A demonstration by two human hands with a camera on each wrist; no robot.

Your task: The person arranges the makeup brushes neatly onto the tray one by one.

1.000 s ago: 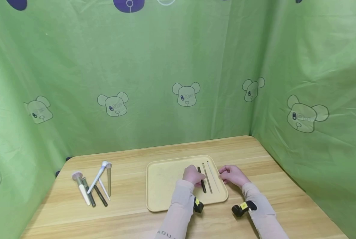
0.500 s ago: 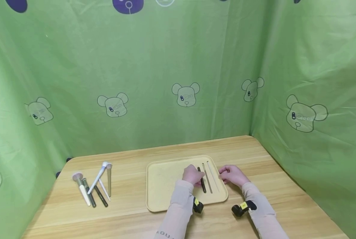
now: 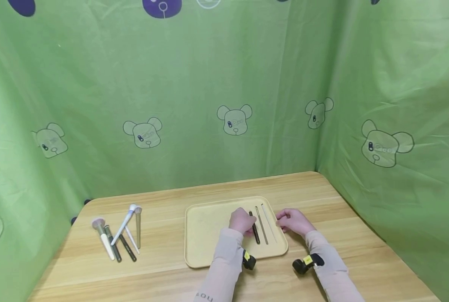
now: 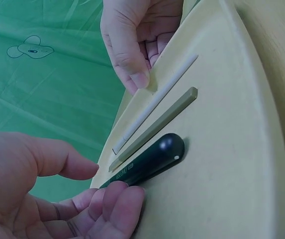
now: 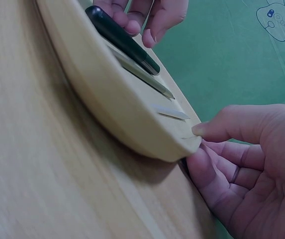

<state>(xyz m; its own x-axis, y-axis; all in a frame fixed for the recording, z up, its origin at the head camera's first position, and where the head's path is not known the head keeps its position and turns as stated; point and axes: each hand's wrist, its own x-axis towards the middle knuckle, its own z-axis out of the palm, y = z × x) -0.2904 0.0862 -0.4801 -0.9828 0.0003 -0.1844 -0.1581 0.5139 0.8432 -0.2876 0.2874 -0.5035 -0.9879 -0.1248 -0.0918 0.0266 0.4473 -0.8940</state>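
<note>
L hand (image 3: 241,221) is loose beside the blk brush (image 3: 256,234), thumb looks off it, so no real grip there; R hand (image 3: 294,220) pinches the tray (image 3: 205,235) rim. Brush lies in the tray nxt to 2 thinner sticks (image 3: 261,225). IMO hold the rim steady, line the handle up w/ its neighbors, lift fingers off gently so it doesn't roll. Table's (image 3: 156,285) woodgrain, more brushes (image 3: 113,247) far left, green curtain (image 3: 194,75) behind + both sides.
</note>
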